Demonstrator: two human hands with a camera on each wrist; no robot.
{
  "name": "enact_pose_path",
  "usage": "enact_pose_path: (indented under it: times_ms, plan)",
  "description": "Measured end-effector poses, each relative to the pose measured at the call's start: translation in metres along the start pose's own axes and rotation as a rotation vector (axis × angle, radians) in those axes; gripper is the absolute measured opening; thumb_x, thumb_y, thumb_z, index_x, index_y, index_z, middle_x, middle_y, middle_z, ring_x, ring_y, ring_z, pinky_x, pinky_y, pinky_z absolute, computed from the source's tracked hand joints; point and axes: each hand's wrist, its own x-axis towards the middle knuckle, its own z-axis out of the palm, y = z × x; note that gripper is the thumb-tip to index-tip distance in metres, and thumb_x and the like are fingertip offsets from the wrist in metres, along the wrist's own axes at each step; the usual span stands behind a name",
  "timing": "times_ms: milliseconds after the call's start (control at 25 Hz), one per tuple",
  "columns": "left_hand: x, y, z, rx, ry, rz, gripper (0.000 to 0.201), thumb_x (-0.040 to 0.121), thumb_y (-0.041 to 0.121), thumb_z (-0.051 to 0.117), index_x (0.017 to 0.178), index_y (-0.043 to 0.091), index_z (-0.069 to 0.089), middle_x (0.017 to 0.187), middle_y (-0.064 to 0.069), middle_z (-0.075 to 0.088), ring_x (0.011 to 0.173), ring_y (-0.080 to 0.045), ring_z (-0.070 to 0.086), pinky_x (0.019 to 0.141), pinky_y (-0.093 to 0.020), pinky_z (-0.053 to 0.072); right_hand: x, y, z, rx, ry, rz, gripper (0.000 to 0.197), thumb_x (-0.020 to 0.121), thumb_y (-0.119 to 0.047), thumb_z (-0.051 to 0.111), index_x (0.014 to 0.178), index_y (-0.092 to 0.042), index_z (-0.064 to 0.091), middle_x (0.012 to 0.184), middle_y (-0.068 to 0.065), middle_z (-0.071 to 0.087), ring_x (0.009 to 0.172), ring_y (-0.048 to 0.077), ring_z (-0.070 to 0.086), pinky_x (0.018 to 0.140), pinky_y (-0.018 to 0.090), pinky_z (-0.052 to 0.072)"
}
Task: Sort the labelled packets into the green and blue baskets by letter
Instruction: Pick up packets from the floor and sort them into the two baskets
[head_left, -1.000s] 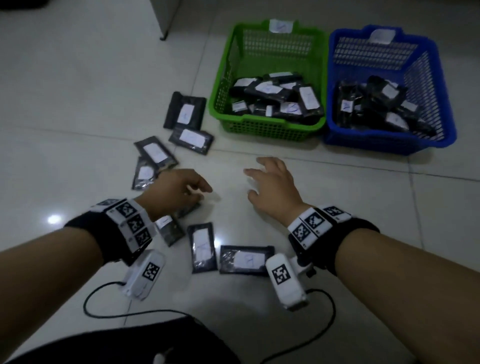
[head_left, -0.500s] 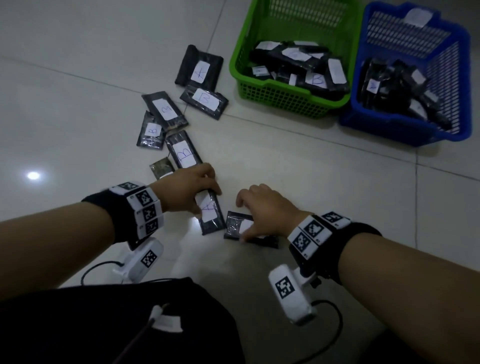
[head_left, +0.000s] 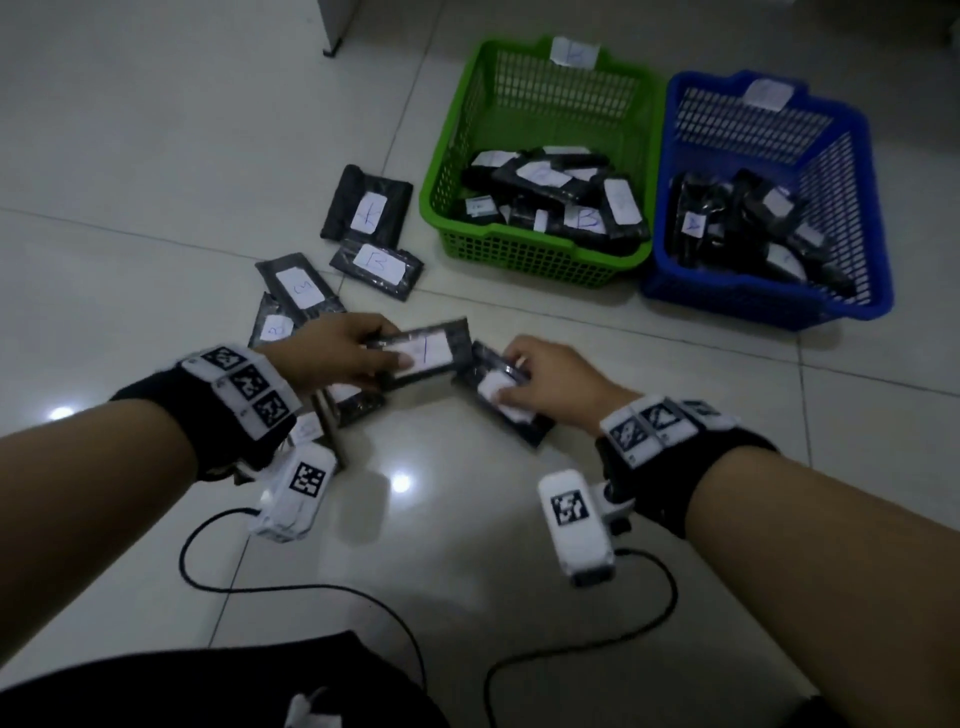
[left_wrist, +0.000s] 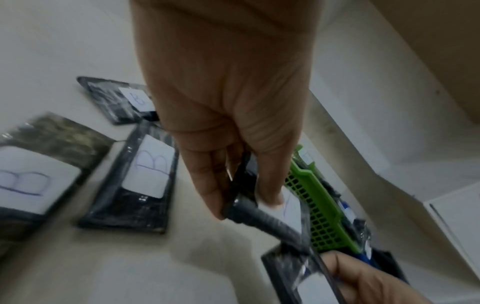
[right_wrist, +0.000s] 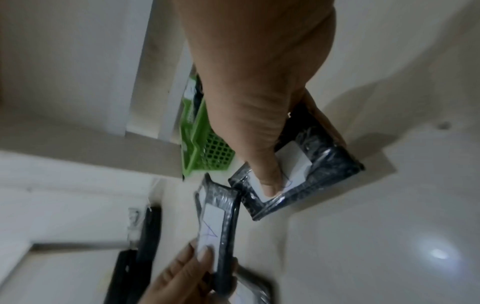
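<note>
The green plastic mesh basket (head_left: 540, 260) and blue plastic mesh basket (head_left: 769, 306) already hold packets. Half a second ago both hands pressed packets on the floor; now the left hand (head_left: 337, 353) pinches a lifted black labelled packet (head_left: 423, 351), the right hand (head_left: 556, 384) grips another (head_left: 498, 400), ready for sorting.

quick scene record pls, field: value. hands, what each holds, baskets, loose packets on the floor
left hand: grips a packet lifted off the floor, label up, letter looks like A
right hand: fingers pinch a second packet, letter covered by the thumb
green basket: partly filled with packets, one reads B
blue basket: partly filled with packets, right of the green one
loose packets: several on the tiled floor left of the baskets, mostly B where legible
</note>
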Motion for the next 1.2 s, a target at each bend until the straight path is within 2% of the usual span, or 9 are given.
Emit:
enact_pose_path:
  times_ms: [160, 320, 400, 520, 640, 720, 1000, 1080, 1200]
  plan:
    - [0.023, 0.047, 0.013, -0.44, 0.103, 0.125, 0.011, 0.089, 0.006, 0.059, 0.099, 0.006, 0.057, 0.088, -0.009, 0.064, 0.079, -0.018, 0.064, 0.076, -0.028, 0.059, 0.035, -0.003, -0.058, 0.347, 0.344, 0.018, 0.025, 0.082, -0.03, 0.071, 0.099, -0.016, 0.059, 0.098, 0.007, 0.068, 0.087, 0.024, 0.065, 0.074, 0.035, 0.054]
    - [0.053, 0.093, 0.018, -0.596, 0.196, 0.221, 0.008, 0.09, 0.002, 0.054, 0.091, 0.009, 0.057, 0.075, -0.002, 0.067, 0.068, -0.012, 0.065, 0.059, -0.021, 0.057, 0.071, -0.006, -0.101, 0.467, 0.571, 0.062, 0.021, 0.087, -0.019, 0.059, 0.108, -0.015, 0.058, 0.088, 0.003, 0.064, 0.073, 0.025, 0.063, 0.051, 0.032, 0.054]
    - [0.066, 0.108, 0.016, -0.637, 0.224, 0.244, 0.011, 0.09, 0.003, 0.054, 0.087, 0.013, 0.058, 0.07, 0.001, 0.067, 0.067, -0.009, 0.063, 0.065, -0.023, 0.059, 0.087, -0.005, -0.112, 0.54, 0.57, 0.097, 0.036, 0.083, -0.011, 0.058, 0.117, -0.019, 0.054, 0.098, 0.005, 0.065, 0.074, 0.029, 0.067, 0.052, 0.042, 0.059]
    - [0.081, 0.123, 0.012, -0.701, 0.251, 0.264, 0.01, 0.091, 0.004, 0.054, 0.09, 0.012, 0.06, 0.084, -0.006, 0.067, 0.071, -0.012, 0.065, 0.062, -0.023, 0.059, 0.104, -0.001, -0.123, 0.394, 0.552, 0.136, 0.039, 0.083, -0.01, 0.065, 0.114, -0.022, 0.045, 0.098, 0.01, 0.063, 0.066, 0.032, 0.068, 0.056, 0.051, 0.058]
    - [0.091, 0.132, 0.009, -0.741, 0.25, 0.277, 0.012, 0.09, 0.005, 0.055, 0.101, 0.007, 0.061, 0.089, -0.01, 0.067, 0.071, -0.013, 0.067, 0.066, -0.026, 0.06, 0.113, 0.002, -0.121, 0.195, 0.542, 0.093, 0.041, 0.08, -0.02, 0.073, 0.115, -0.016, 0.051, 0.108, 0.012, 0.063, 0.09, 0.028, 0.065, 0.078, 0.037, 0.054]
    - [0.097, 0.139, 0.008, -0.727, 0.242, 0.285, 0.018, 0.091, 0.005, 0.055, 0.108, 0.005, 0.06, 0.091, -0.01, 0.067, 0.071, -0.013, 0.067, 0.071, -0.028, 0.06, 0.111, 0.003, -0.124, 0.079, 0.513, 0.063, 0.043, 0.079, -0.025, 0.074, 0.117, -0.015, 0.057, 0.115, 0.012, 0.059, 0.101, 0.027, 0.059, 0.081, 0.028, 0.045]
    - [0.12, 0.202, 0.048, -0.637, 0.21, 0.295, 0.033, 0.09, -0.001, 0.053, 0.121, 0.01, 0.054, 0.1, -0.016, 0.063, 0.072, -0.021, 0.065, 0.062, -0.026, 0.06, 0.055, 0.042, -0.181, -0.167, 0.433, 0.042, 0.023, 0.09, -0.013, 0.056, 0.108, -0.012, 0.07, 0.117, 0.011, 0.064, 0.108, 0.027, 0.059, 0.092, 0.031, 0.045]
    - [0.131, 0.223, 0.076, -0.584, 0.205, 0.32, 0.028, 0.09, -0.002, 0.053, 0.115, 0.012, 0.054, 0.099, -0.016, 0.061, 0.071, -0.021, 0.064, 0.058, -0.025, 0.059, 0.034, 0.061, -0.199, -0.388, 0.381, 0.05, 0.034, 0.088, -0.025, 0.057, 0.121, -0.018, 0.061, 0.126, 0.009, 0.055, 0.118, 0.029, 0.05, 0.096, 0.036, 0.043]
    - [0.16, 0.242, 0.119, -0.413, 0.278, 0.329, 0.02, 0.089, 0.008, 0.06, 0.107, 0.016, 0.06, 0.103, -0.012, 0.064, 0.08, -0.018, 0.064, 0.07, -0.031, 0.06, 0.012, 0.101, -0.213, -0.535, 0.286, 0.175, 0.084, 0.08, -0.053, 0.061, 0.149, -0.027, 0.02, 0.156, 0.006, 0.017, 0.144, 0.035, 0.014, 0.114, 0.05, 0.025]
